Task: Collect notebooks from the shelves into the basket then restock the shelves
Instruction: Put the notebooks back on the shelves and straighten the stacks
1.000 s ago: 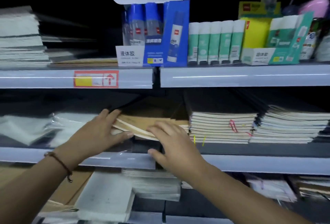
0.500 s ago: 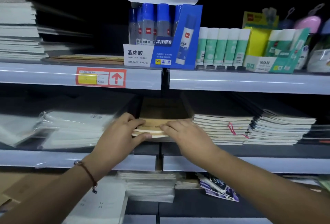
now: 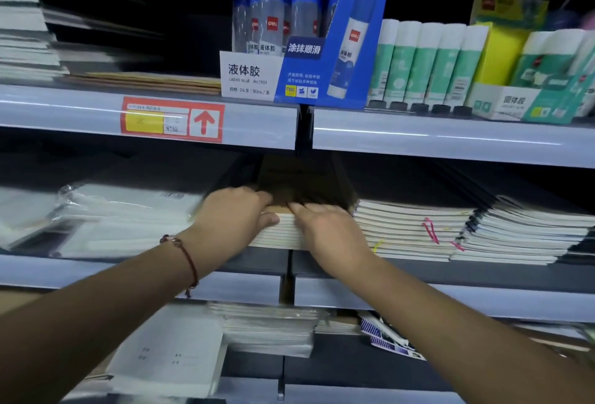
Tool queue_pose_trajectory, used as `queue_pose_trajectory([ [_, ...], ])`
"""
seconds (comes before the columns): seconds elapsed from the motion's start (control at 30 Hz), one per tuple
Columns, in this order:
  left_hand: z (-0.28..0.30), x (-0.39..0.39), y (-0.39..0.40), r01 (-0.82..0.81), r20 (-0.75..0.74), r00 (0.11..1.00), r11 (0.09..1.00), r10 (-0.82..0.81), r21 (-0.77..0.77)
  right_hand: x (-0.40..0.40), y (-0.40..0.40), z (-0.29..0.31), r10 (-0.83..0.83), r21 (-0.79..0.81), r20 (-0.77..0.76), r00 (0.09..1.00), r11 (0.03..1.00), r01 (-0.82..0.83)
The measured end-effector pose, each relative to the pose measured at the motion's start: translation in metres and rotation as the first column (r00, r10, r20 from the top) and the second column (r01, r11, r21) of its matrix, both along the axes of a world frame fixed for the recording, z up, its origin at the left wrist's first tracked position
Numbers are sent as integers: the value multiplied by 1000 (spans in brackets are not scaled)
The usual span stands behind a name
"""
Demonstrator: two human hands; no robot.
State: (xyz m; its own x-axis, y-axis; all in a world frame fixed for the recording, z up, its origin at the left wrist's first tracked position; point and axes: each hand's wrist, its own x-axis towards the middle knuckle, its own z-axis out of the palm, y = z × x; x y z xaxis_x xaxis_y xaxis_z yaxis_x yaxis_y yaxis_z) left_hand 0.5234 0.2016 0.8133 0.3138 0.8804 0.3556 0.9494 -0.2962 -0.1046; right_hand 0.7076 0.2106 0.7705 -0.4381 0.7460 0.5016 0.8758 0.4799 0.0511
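- Head view: your left hand (image 3: 235,213) grips the brown-covered notebook stack (image 3: 283,231) on the middle shelf (image 3: 450,275), fingers on top, thumb under the top books.
- Your right hand (image 3: 325,226) presses flat-fingered beside it.
- Looks heavy and floppy, covers likely slick: grip the front edge on both sides.

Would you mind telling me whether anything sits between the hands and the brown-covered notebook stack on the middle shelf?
Nothing visible does: the left hand and right hand already rest on the brown notebook stack.
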Motion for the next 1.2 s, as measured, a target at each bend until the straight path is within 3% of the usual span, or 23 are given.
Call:
queue_pose_trajectory([
  [0.13,-1,-16,0,67,138,988,997,-62,-35,2,3,0,2,-3,-21,1000,1000,-2],
  [0.4,-13,-21,4,64,198,978,998,-65,10,-7,-2,-2,-88,50,-15,996,995,88],
  [0.53,-7,-21,-2,84,164,983,996,-84,7,-17,-13,6,-159,-78,10,987,984,160],
  [0.67,-4,-28,-20,123,31,992,989,-121,-83,-22,-29,16,-205,-194,69,976,957,215],
  [0.83,1,-69,-65,54,20,998,998,-53,-39,-16,-55,30,-127,-298,56,990,945,138],
  [1.03,0,-141,-87,-154,-63,987,976,145,-157,-32,-79,44,11,-356,25,1000,934,-1],
  [1.2,-2,-182,-85,-216,-116,973,961,198,-174,-71,-84,46,95,-366,-47,994,925,-105],
])
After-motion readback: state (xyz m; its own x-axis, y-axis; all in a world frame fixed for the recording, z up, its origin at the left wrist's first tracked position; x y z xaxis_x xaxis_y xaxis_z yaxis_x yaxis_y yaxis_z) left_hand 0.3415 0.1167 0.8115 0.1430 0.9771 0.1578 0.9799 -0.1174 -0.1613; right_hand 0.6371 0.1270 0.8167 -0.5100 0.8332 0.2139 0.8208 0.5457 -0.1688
